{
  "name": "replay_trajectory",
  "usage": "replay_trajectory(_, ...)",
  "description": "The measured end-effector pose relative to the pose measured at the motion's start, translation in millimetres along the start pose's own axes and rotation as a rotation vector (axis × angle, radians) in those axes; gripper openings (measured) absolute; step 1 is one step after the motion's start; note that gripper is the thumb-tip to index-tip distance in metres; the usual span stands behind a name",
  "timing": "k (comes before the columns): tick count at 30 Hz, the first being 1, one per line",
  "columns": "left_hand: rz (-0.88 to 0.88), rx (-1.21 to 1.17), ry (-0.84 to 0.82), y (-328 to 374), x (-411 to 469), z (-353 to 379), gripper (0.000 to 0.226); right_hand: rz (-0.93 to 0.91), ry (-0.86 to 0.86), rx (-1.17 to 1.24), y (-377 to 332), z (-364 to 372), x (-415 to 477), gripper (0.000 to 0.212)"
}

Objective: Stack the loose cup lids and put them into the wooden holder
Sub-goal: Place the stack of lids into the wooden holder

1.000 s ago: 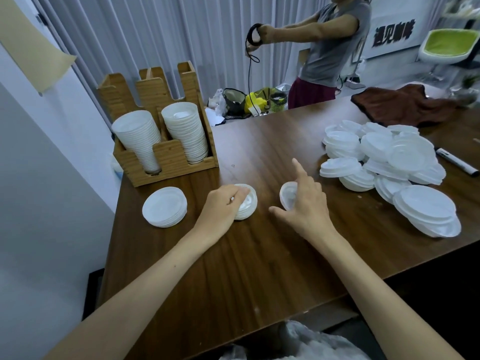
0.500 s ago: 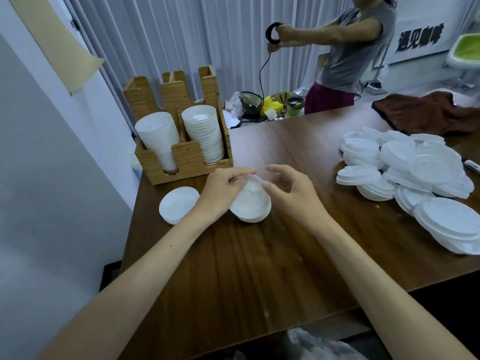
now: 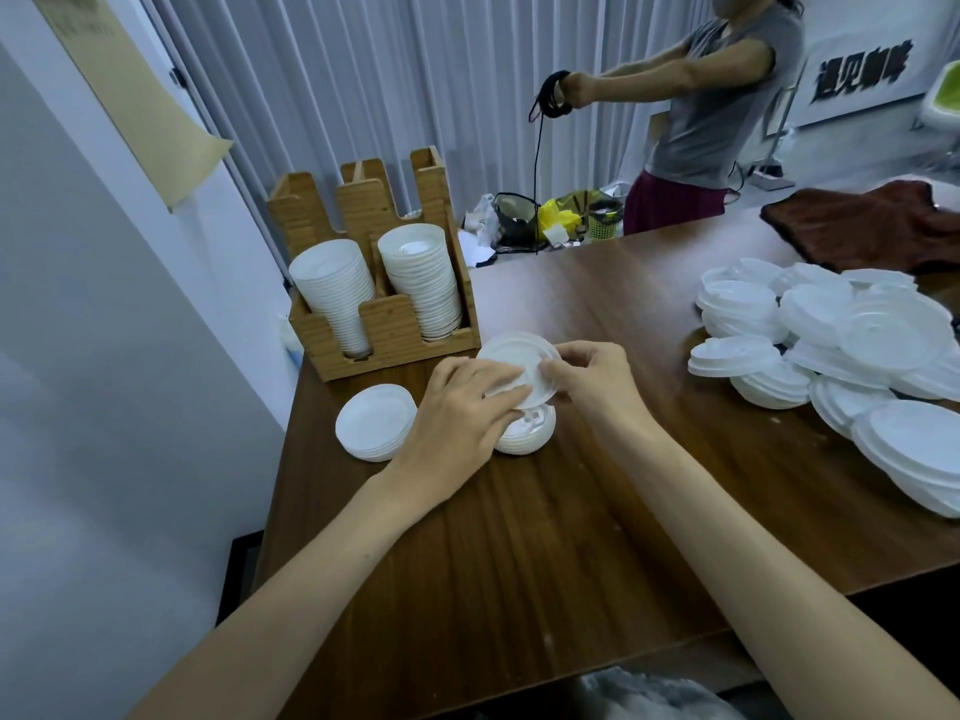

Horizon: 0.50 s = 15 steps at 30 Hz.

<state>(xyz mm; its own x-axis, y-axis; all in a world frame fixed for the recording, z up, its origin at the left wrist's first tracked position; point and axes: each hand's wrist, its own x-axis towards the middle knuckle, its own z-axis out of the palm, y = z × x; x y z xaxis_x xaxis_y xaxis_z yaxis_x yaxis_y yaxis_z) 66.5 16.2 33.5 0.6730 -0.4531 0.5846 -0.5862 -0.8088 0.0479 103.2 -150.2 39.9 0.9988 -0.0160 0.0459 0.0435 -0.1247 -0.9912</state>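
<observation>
Both my hands hold a white cup lid (image 3: 514, 358) tilted just above a small stack of lids (image 3: 527, 433) on the wooden table (image 3: 519, 563). My left hand (image 3: 460, 418) grips the lid's near left edge, its fingers lying across it. My right hand (image 3: 587, 379) pinches the lid's right edge. A second short stack of lids (image 3: 375, 428) lies to the left. The wooden holder (image 3: 384, 324) stands behind, with two tall lid stacks in its front slots. A big loose heap of lids (image 3: 841, 345) lies at the right.
A brown cloth (image 3: 872, 231) lies at the table's far right. Another person (image 3: 711, 111) stands beyond the table holding a black cord. A white wall (image 3: 104, 407) runs close along the table's left edge. Bags and a small basket sit on the floor behind.
A second ago my hands were apart, each on its own lids on the table. They came together, and now hold one lid raised above the small stack.
</observation>
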Motion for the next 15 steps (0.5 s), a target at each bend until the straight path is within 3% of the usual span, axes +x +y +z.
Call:
replay_trajectory(6, -0.121, -0.066, -0.07, 2, -19, 14, 0.026, 0.057, 0.061, -0.09, 14, -1, 0, 0.037)
replay_trajectory(15, -0.126, -0.034, -0.211, 4, -23, 23, 0.027, 0.154, -0.015, -0.174, 26, 1, -5, 0.027)
